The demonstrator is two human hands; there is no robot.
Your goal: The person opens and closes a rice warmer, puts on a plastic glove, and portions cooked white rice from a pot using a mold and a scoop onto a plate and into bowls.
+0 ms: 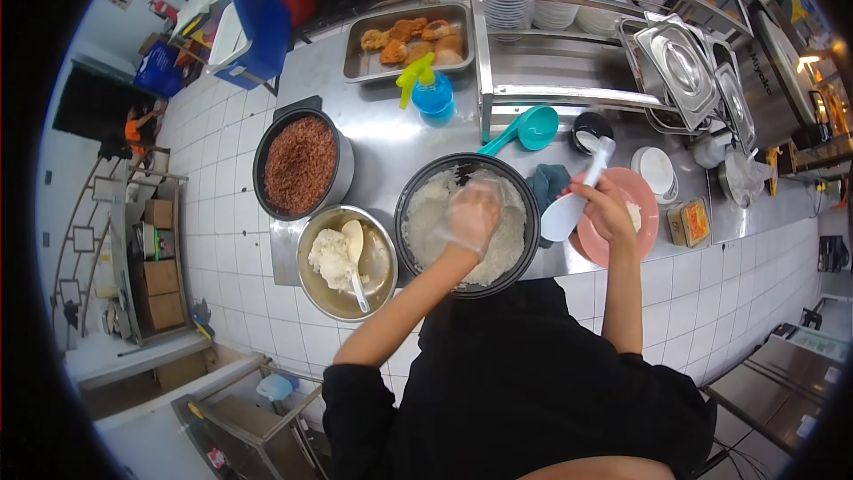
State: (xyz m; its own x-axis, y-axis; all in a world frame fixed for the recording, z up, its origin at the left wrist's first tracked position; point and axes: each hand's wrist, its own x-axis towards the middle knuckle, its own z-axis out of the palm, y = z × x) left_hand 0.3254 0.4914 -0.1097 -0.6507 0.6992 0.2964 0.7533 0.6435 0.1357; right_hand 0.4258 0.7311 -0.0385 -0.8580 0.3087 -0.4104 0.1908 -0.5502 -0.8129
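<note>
My left hand (474, 218), in what looks like a clear plastic glove, reaches into a black pot (536, 244) of white rice (504, 258). It is smeared by motion, so I cannot make out its fingers or anything in them. My right hand (608, 206) grips a white rice paddle (561, 219), its blade angled down near the pot's right rim and its handle pointing up. Beneath that hand is a pink bowl (646, 231) with a little rice in it. A dark blue-grey cloth (548, 185) lies between pot and bowl.
A steel bowl (384, 289) with rice and a second paddle stands left, below a pot of reddish-brown grains (298, 164). Behind are a teal ladle (537, 129), spray bottle (433, 98) and tray of fried pieces (355, 62). A steel rack (569, 93) borders the back right.
</note>
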